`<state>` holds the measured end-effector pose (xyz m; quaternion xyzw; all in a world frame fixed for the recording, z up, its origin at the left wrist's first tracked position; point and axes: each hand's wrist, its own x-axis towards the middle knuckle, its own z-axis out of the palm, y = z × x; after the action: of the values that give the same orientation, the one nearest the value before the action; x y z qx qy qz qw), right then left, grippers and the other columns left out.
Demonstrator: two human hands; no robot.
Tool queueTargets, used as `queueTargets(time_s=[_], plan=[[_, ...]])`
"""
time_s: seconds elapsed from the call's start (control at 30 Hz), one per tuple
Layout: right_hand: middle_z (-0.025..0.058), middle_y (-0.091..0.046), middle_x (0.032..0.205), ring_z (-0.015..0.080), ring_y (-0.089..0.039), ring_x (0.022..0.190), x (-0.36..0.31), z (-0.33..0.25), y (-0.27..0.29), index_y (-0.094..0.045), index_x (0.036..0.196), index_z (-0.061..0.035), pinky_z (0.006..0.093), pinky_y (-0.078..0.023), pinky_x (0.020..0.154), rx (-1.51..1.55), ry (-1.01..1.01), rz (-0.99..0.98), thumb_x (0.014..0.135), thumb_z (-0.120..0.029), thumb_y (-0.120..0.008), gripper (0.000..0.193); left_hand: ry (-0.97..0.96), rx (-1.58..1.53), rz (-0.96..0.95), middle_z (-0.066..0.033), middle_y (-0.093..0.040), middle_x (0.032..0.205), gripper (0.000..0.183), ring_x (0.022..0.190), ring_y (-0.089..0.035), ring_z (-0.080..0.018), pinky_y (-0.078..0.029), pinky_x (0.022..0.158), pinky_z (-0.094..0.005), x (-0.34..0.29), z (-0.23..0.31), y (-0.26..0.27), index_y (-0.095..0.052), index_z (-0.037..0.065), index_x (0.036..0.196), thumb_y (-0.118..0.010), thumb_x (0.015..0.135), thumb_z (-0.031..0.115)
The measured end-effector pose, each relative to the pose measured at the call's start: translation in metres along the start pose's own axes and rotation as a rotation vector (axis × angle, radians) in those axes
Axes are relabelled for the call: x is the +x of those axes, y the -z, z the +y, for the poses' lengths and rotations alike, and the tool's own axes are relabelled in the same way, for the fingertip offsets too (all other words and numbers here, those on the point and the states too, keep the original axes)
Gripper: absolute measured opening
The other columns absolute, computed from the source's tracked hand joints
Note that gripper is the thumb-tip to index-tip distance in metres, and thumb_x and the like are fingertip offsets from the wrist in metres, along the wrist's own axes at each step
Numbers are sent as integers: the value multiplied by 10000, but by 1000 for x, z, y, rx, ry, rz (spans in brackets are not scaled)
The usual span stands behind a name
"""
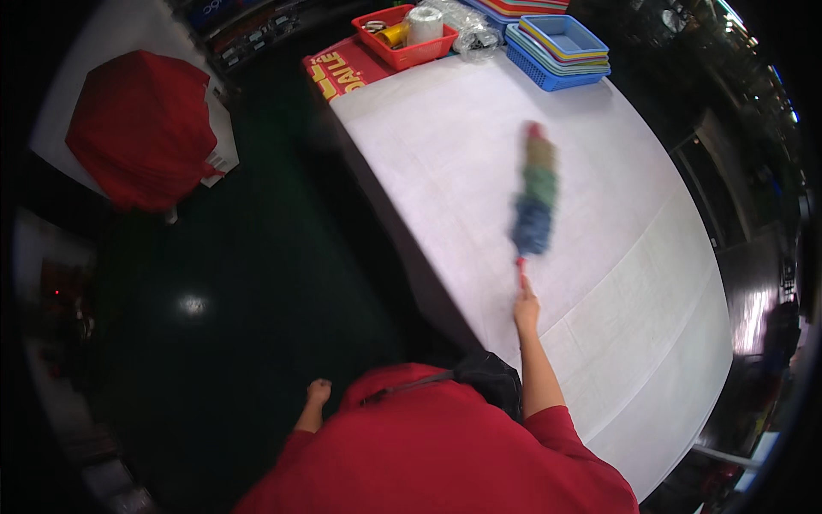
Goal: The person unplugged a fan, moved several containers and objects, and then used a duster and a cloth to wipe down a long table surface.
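My right hand is closed around the pink handle of a fluffy feather duster. The duster's head is banded in blue, green, tan and red, and it is smeared by motion. It reaches away from me over the white-covered table; whether it touches the cloth I cannot tell. My left hand hangs low at my left side, off the table, with its fingers curled in. Nothing shows in it.
At the table's far end stand a red basket with a white roll and yellow item, clear plastic wrap, and stacked coloured baskets. Left lies a dark green floor, with a red-covered object beyond. A black bag hangs at my front.
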<state>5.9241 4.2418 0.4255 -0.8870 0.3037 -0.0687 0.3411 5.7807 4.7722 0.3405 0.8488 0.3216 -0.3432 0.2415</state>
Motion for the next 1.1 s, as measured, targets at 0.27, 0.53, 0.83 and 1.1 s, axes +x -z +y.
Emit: queueTargets(time_s=[0.27,0.53,0.83,1.1], plan=[[185,-580,1008,340,-560,938,6,-153,-26,-527,1164,-186,363,-440,814,201,270,-453,842,-145,-480,328,-456,-77,46,-120,-632,896,195,880,-599,-241,-452,798,-319,55,225,98,-625,104,944,-503,798,151],[190,-604,981,299,-596,900,206,-209,-61,-492,1192,-77,363,-451,775,366,-210,-18,866,-152,-423,342,-602,-32,12,-118,-630,888,191,861,-599,-229,-456,787,-327,137,330,177,-624,94,938,-491,803,115],[225,-590,846,402,-564,794,115,-268,-125,-518,1169,-211,462,-444,727,-99,179,-563,849,-197,-444,328,-1011,-431,637,-114,-603,821,249,748,-601,-223,-471,677,-303,215,453,323,-586,29,899,-416,754,-82],[116,-623,864,299,-589,788,78,-303,-42,-574,1093,-230,377,-470,690,-185,218,-731,810,-159,-530,295,-1248,-358,637,-116,-583,850,214,808,-584,-261,-459,703,-322,249,620,375,-590,43,896,-443,761,-34]])
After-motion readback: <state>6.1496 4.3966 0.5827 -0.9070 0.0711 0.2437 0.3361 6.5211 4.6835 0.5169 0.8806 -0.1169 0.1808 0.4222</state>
